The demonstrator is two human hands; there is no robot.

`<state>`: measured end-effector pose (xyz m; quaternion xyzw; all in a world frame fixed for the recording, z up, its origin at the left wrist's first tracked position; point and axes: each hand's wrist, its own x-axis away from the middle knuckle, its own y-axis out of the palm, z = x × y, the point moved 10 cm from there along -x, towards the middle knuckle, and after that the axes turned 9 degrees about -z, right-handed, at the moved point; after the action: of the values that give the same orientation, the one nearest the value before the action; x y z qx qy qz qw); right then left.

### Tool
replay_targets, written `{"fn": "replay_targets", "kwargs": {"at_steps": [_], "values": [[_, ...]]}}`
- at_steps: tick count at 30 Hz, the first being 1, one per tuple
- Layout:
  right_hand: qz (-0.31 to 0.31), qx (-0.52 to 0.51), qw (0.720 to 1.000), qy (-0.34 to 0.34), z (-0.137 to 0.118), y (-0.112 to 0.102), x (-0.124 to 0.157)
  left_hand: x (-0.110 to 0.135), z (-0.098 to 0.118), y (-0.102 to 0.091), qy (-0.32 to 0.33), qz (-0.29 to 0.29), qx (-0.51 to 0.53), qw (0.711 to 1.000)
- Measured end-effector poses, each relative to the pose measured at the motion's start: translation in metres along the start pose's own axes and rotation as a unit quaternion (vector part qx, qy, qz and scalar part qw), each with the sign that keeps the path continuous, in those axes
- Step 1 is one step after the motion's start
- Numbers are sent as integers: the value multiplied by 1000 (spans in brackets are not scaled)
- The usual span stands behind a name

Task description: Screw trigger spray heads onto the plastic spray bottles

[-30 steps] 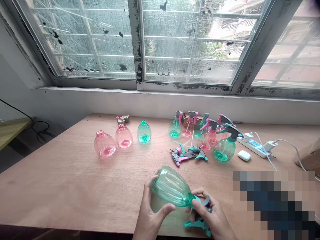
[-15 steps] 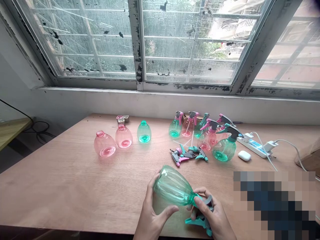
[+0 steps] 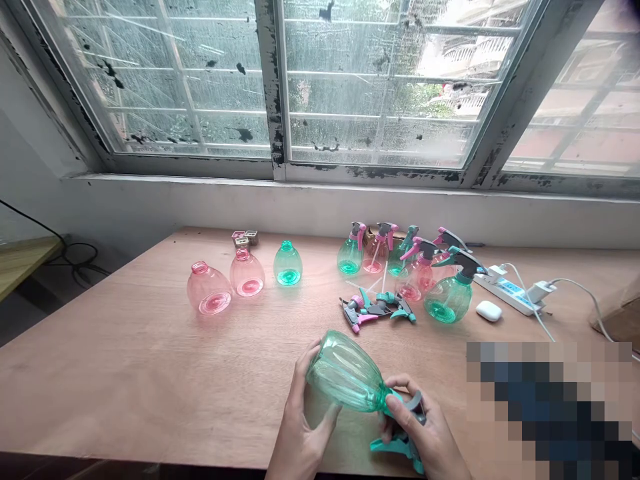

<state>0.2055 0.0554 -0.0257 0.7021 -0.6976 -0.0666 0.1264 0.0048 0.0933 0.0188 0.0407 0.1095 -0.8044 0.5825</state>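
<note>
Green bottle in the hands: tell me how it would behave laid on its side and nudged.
The green bottle looks empty and see-through, so probably light. Its round ribbed body would likely roll, though the trigger head may stop it. Thin plastic probably flexes.

**Colours of the spray-bottle parts on the worktop.**
The ribbed bottle (image 3: pixel 345 377) is translucent green with lengthwise flutes, and its trigger head (image 3: pixel 406 427) is teal and grey. In the far row, the left bottle (image 3: pixel 209 290) and middle bottle (image 3: pixel 247 273) are translucent pink, and the right bottle (image 3: pixel 287 264) is green. The loose trigger heads (image 3: pixel 377 308) are grey with pink or teal. The worktop (image 3: pixel 125 360) is pale reddish-brown wood grain. The power strip (image 3: pixel 510 291) and earbud case (image 3: pixel 489 311) are white.
</note>
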Motion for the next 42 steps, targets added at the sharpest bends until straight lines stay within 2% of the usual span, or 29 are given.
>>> {"fn": "replay_targets", "kwargs": {"at_steps": [4, 12, 15, 21, 27, 34, 42], "values": [[5, 2, 1000, -2, -5, 4, 2, 3, 3, 4, -14, -22, 21, 999], [-6, 1, 1000, 3, -7, 5, 3, 3, -11, -5, -43, 36, 93, 994], [3, -8, 1000, 2, -7, 3, 2, 1, -12, -5, -47, 29, 70, 996], [21, -43, 999, 1, -5, -2, 2, -2, -3, -3, -7, -1, 18, 1000], [13, -8, 1000, -1, -8, 6, 4, 5, -12, -5, -51, 44, 93, 993], [22, -29, 999, 13, -11, 2, 5, -2, -12, -1, -30, -11, 20, 999], [5, 5, 1000, 5, -8, 5, 4, 2, -14, 0, -57, 7, 63, 996]]}}
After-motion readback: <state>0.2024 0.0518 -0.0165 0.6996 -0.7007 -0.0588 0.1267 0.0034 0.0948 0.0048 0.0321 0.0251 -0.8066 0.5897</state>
